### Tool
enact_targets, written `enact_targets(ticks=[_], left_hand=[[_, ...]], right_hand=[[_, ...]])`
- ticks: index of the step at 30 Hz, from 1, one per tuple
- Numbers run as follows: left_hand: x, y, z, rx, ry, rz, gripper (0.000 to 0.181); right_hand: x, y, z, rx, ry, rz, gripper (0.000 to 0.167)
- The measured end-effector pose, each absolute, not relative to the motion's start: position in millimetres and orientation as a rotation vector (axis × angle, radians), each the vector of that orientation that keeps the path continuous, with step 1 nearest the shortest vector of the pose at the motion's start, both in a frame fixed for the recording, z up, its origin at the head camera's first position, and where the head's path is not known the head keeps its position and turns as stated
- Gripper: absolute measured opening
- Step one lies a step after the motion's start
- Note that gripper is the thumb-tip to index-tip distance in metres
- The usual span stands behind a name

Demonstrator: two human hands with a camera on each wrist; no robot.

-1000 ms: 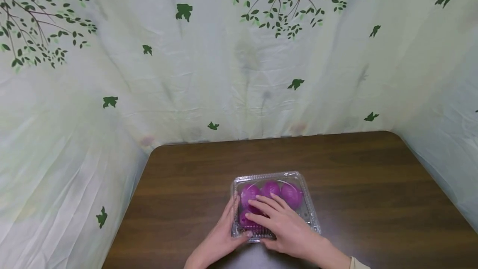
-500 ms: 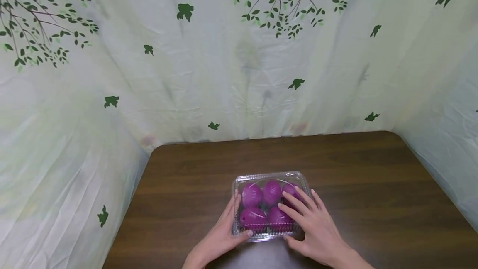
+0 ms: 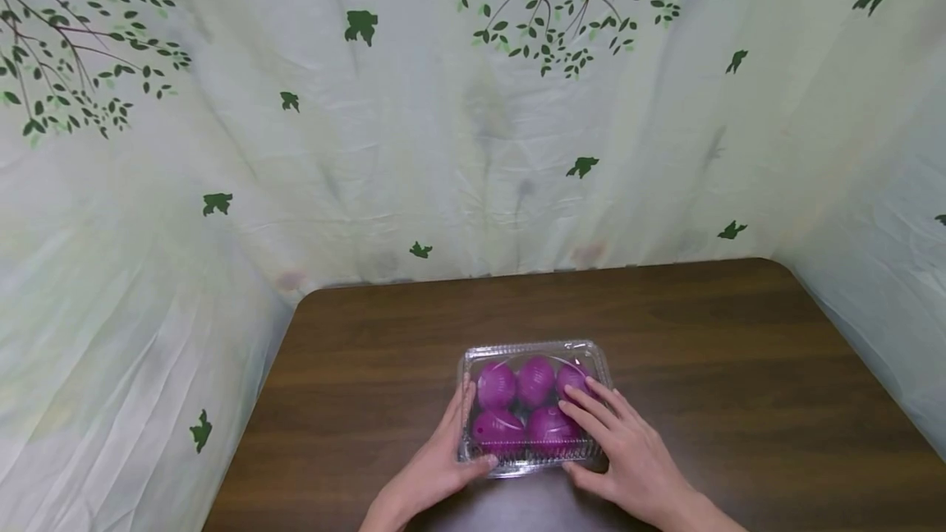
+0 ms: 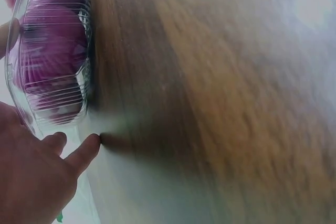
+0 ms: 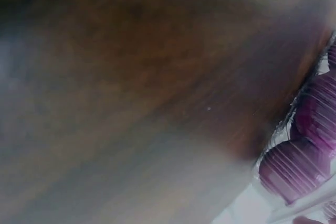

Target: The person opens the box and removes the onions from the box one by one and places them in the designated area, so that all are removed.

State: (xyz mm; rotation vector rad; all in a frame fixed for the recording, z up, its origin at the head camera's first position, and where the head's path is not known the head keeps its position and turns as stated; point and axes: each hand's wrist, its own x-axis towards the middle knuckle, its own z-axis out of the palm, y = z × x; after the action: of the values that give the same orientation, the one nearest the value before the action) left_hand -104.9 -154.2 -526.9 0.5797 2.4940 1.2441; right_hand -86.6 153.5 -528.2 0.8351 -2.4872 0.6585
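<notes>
A clear plastic clamshell box (image 3: 543,346) stands on the table before me, its lid down. Several glossy purple rounded things (image 3: 496,385) lie inside in two rows; their exact kind is unclear. My left hand (image 3: 432,466) holds the near left corner, fingers along the side and thumb at the front. Spread fingers of my right hand (image 3: 631,454) rest on the right part of the lid, thumb by the front edge, partly hiding the contents there. The left wrist view shows the left hand (image 4: 31,177) low beside the ribbed box. Purple things (image 5: 294,169) show through plastic in the right wrist view.
The dark wooden table (image 3: 384,335) has rounded far corners. Pale curtains (image 3: 473,146) printed with green leaves and branches hang behind it and along both sides.
My right hand has slid from the middle of the lid to its right side, uncovering more purple things, then shifted slightly. The left hand has kept its place at the left corner.
</notes>
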Motion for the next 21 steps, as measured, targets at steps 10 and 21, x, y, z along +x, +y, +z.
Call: enact_targets(ticks=[10,21], left_hand=[[-100.7,-146.8,-530.5,0.514,2.637,1.188,0.115],[-101.7,-145.5,-531.7,0.475,2.683,1.124,0.116]], right_hand=[[-89.1,155.0,-528.8,0.867,-2.444,0.707,0.064],[-98.9,168.1,-515.5,0.975,-2.423,0.876,0.074]])
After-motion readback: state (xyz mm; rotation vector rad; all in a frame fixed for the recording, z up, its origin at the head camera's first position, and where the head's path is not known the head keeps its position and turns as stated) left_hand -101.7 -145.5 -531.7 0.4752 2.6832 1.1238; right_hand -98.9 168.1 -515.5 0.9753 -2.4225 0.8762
